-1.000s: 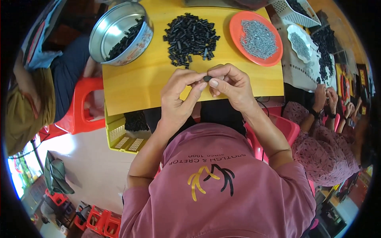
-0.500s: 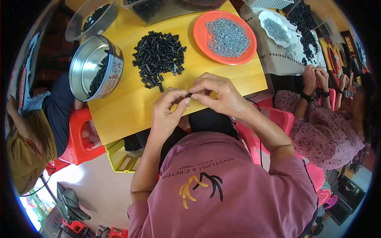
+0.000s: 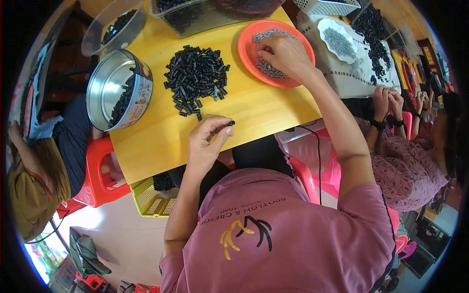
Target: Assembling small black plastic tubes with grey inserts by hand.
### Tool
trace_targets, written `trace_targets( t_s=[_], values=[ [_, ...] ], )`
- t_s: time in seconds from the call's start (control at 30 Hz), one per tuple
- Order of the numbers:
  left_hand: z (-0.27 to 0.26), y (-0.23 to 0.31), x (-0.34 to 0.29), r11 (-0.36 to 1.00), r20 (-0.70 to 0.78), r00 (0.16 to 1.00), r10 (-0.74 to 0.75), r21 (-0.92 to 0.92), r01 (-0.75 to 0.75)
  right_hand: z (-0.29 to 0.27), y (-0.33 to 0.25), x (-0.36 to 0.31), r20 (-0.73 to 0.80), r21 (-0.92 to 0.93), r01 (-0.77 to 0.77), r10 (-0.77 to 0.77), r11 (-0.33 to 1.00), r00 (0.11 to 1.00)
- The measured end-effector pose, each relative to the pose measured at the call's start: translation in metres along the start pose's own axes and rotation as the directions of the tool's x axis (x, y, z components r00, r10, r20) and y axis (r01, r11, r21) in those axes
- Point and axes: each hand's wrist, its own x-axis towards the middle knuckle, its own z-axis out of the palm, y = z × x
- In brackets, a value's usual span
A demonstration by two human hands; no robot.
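Between thumb and forefinger, my left hand (image 3: 207,136) pinches a small black plastic piece (image 3: 231,123) just above the table's near edge. My right hand (image 3: 283,54) reaches over an orange-red plate (image 3: 247,59), its bent fingers down in a heap of small silver metal pieces (image 3: 273,73). The fingertips are partly hidden there, so what they grip cannot be made out. A loose pile of short black plastic pieces (image 3: 198,73) lies on the yellow table (image 3: 161,151), beyond my left hand.
Left of the pile stands a round tin (image 3: 141,100) with black pieces inside. Clear plastic bins (image 3: 90,39) line the far side. At right, a white dish (image 3: 325,29) of silver pieces rests on a cloth, near another person's hands (image 3: 388,100). A yellow basket (image 3: 146,195) sits below the table.
My right hand has left the black piece and moved far and right, onto the plate of silver pieces. My left hand still holds the black piece in nearly the same place.
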Motion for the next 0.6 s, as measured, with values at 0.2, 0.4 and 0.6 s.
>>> trace_targets(
  t_s=[0.2,0.4,0.6],
  values=[
    [-0.001,-0.002,-0.003,1.0,0.005,1.0,0.021,0.023,-0.021,0.011,-0.004,0.013,0.165,-0.23,0.047,-0.009,0.972,0.986],
    [0.002,0.009,0.0,0.992,-0.051,0.995,-0.09,-0.096,0.084,0.004,-0.015,0.012,0.055,-0.249,0.027,-0.013,0.968,0.998],
    [0.001,0.018,0.007,0.974,-0.079,0.996,-0.044,-0.225,0.025,-0.002,-0.061,-0.039,0.063,0.704,-0.107,0.089,0.702,0.994]
  ],
)
